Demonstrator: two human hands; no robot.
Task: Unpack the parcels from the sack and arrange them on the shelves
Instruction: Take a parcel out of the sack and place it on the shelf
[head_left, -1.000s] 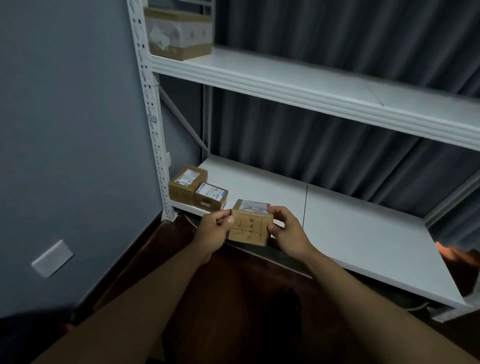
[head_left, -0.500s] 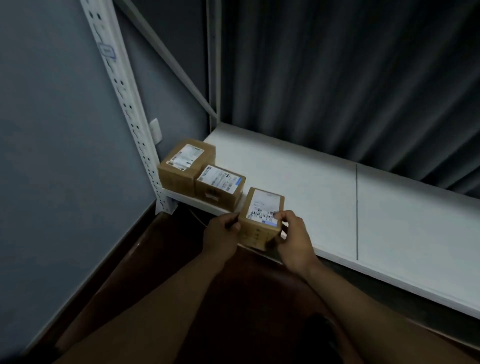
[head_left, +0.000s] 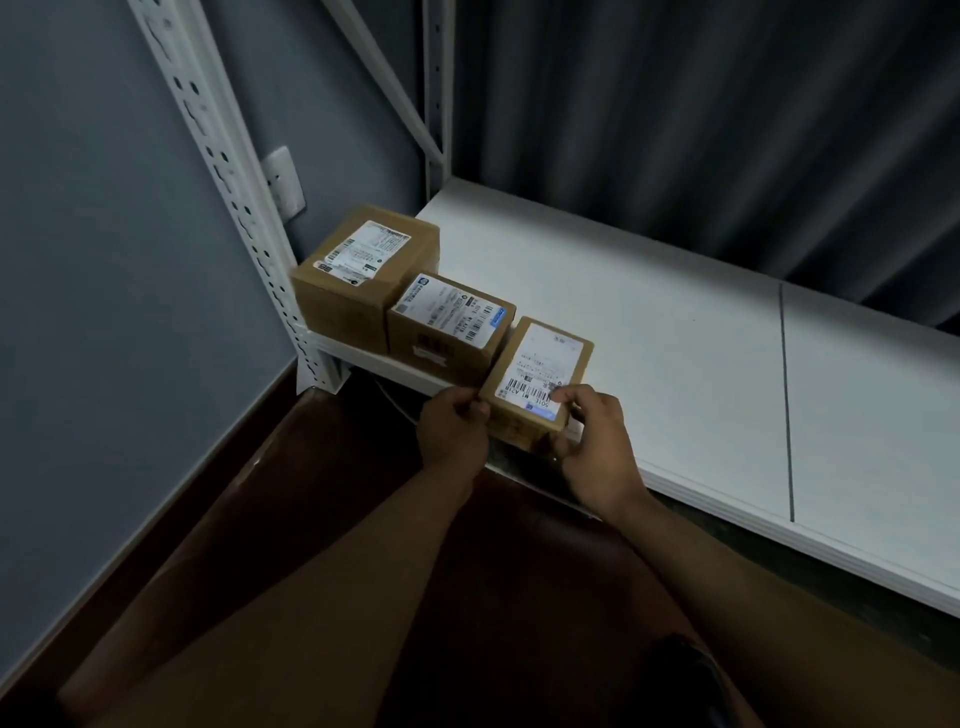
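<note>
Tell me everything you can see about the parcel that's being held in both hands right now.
The parcel is a small brown cardboard box with a white barcode label covering its top. It sits at the front edge of the white shelf, third in a row, right of the middle box and apparently touching it. The left hand grips its left side; the right hand grips its right front corner, a fingertip on the label.

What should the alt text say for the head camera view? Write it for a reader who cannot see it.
Two hands, left hand and right hand, hold a small labelled cardboard parcel at the front edge of a white shelf, beside two other labelled parcels: the middle parcel and the corner parcel.
</note>
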